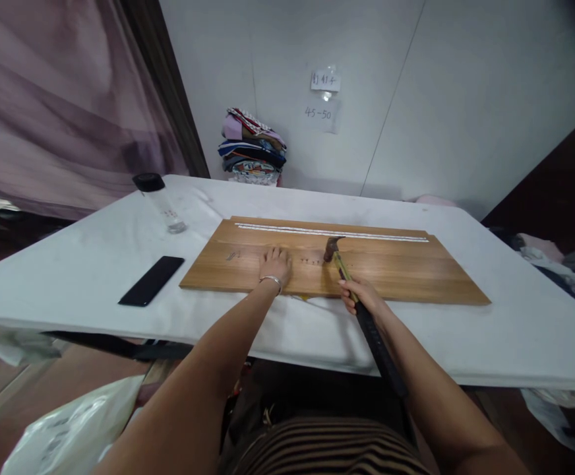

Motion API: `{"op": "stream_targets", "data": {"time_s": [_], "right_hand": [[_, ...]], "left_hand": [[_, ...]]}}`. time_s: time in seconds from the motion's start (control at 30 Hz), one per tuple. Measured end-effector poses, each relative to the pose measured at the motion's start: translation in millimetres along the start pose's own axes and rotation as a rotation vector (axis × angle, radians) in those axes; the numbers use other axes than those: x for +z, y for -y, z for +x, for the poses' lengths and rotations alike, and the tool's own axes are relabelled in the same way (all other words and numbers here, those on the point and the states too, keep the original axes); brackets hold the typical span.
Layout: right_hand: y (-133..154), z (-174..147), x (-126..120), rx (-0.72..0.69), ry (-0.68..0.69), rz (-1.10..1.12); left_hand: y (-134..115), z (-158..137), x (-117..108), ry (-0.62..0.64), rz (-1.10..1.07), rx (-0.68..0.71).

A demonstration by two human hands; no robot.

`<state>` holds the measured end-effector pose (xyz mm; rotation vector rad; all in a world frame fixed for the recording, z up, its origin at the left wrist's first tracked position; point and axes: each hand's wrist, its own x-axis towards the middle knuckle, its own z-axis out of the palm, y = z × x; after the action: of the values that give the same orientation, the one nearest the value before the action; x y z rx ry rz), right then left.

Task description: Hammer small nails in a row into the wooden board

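Observation:
A wooden board (396, 270) lies flat on the white table, with two pale strips (332, 232) running along its far side. My right hand (361, 295) grips a claw hammer (341, 265) partway up its yellow and black handle; the head is over the middle of the board, close to a short row of nails (311, 261). Whether the head touches a nail I cannot tell. My left hand (275, 265) rests flat on the board, fingers stretched out, left of that row. Farther left, a small group of loose nails (233, 255) lies on the wood.
A black phone (151, 281) and a clear bottle with a dark lid (161, 203) are on the white table (70, 284), left of the board. Folded clothes (254, 148) are stacked by the back wall, which bears paper notes (325, 81). A white plastic bag (74, 422) sits below at left.

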<state>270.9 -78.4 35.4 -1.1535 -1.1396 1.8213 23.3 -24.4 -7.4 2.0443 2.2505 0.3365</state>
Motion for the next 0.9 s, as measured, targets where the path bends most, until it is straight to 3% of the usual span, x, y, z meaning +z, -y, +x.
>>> {"op": "stream_targets", "data": {"time_s": [0.53,0.9], "right_hand": [[-10,3,-7,-0.023,-0.067,0.023],[-4,0,-2,-0.007,0.000,0.001]], "left_hand": [[0,-1,0,-0.009,0.010,-0.003],[0,0,-1,0.003,0.011,-0.006]]}}
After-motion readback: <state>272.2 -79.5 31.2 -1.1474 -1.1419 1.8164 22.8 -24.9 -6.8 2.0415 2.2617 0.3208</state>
